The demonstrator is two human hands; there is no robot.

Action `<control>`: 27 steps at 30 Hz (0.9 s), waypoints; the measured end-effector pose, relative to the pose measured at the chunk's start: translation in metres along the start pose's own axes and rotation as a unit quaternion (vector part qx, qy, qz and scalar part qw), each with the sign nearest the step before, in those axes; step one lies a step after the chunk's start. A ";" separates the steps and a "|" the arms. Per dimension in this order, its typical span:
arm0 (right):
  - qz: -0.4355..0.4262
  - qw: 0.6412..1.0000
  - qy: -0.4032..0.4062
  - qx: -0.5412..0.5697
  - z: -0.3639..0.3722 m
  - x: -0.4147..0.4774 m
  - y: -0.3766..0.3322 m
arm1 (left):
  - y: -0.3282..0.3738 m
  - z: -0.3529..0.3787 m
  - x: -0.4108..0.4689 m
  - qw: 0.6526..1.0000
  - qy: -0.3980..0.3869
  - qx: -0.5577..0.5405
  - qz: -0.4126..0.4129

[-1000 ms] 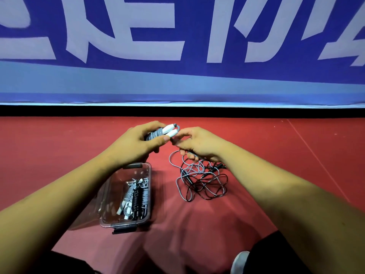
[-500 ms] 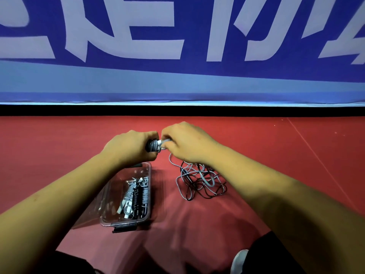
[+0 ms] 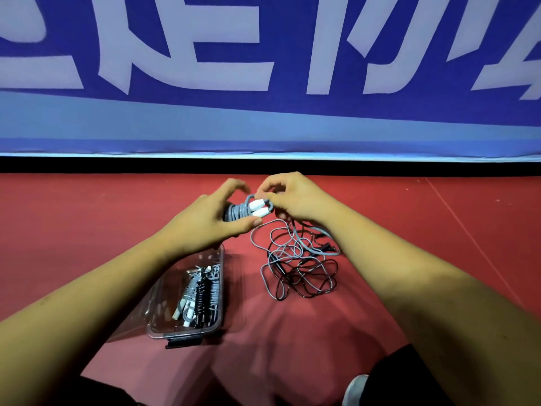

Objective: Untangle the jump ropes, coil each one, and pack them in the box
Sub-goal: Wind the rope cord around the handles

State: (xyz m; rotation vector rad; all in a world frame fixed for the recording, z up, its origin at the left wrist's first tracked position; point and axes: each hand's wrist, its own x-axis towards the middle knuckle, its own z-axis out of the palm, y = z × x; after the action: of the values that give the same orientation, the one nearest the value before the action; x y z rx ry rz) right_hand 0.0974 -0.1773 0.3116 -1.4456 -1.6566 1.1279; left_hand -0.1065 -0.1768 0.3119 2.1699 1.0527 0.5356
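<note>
A grey jump rope with two white handles (image 3: 247, 209) is wound into a tight coil above the red floor. My left hand (image 3: 210, 219) grips the coil from below, thumb under it. My right hand (image 3: 289, 197) pinches the grey cord where it loops over the handle ends. Below the hands lies a loose tangle of grey and black ropes (image 3: 298, 268) on the floor. A clear plastic box (image 3: 159, 317) stands open at the left, holding several coiled ropes in grey and black.
A blue banner (image 3: 269, 83) with large pale characters forms a wall close behind the hands. The red floor (image 3: 439, 230) stretches left and right. A dark trouser leg and a pale shoe tip (image 3: 355, 388) show at the bottom right.
My right hand moved from covering the handle ends to a pinch on the cord above them, so the white handles show again. The coil rose slightly. The tangle and box stayed put.
</note>
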 end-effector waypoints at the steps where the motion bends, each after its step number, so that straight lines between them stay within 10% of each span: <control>1: 0.027 0.999 -0.025 0.037 0.000 0.000 0.004 | 0.002 -0.001 -0.001 0.999 0.004 -0.046 -0.005; 9: 0.128 0.979 -0.145 0.066 0.006 -0.006 0.010 | -0.006 -0.016 0.010 0.986 0.072 -0.132 -0.070; 14: 0.120 0.989 -0.083 -0.005 0.020 -0.014 -0.010 | -0.019 -0.018 0.019 0.980 0.101 -0.131 -0.108; 22: 0.012 0.949 -0.106 -0.296 0.029 -0.017 -0.034 | -0.042 -0.006 0.021 0.955 0.126 0.242 -0.119; 27: -0.063 0.944 -0.090 -0.312 0.024 -0.023 -0.036 | -0.034 -0.010 0.015 0.954 -0.026 0.274 -0.116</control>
State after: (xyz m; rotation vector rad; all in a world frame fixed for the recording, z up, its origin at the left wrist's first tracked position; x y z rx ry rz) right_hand 0.0652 -0.2049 0.3359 -1.6045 -2.3410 0.7014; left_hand -0.1216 -0.1451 0.2956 2.4542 1.5400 0.0747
